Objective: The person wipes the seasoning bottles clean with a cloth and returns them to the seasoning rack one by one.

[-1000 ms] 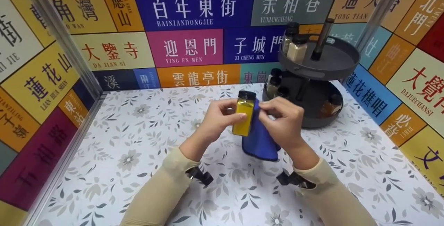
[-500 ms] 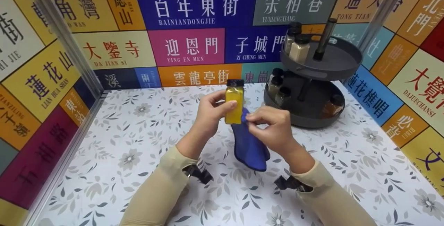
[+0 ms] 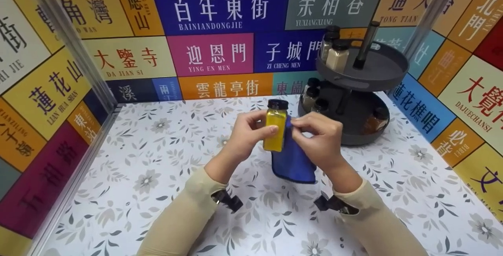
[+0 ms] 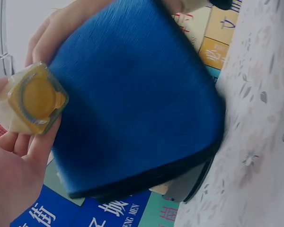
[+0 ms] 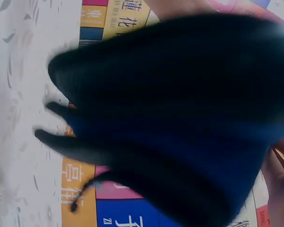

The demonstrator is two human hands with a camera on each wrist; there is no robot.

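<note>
My left hand point(image 3: 248, 132) grips a square glass jar point(image 3: 274, 130) with yellow contents and a black lid, thumb across its front, held upright above the table. In the left wrist view the underside of the jar point(image 4: 38, 99) faces the camera. My right hand point(image 3: 320, 136) pinches the top of a blue cloth point(image 3: 294, 161) with dark edging, which hangs down behind and to the right of the jar. The cloth point(image 5: 170, 109) fills most of the right wrist view in dark folds. Whether cloth and jar touch is hard to tell.
A dark two-tier round rack point(image 3: 363, 81) stands at the back right, close behind my right hand. On its upper tier are jars, among them a pale-filled jar point(image 3: 337, 56); several more stand below. The table point(image 3: 129, 209) has a floral cover, with sign-printed walls around it.
Jar and cloth went left, the jar rising, by half a second ago. Both are now back to the right and lower, near where they were. Both grips stay the same.
</note>
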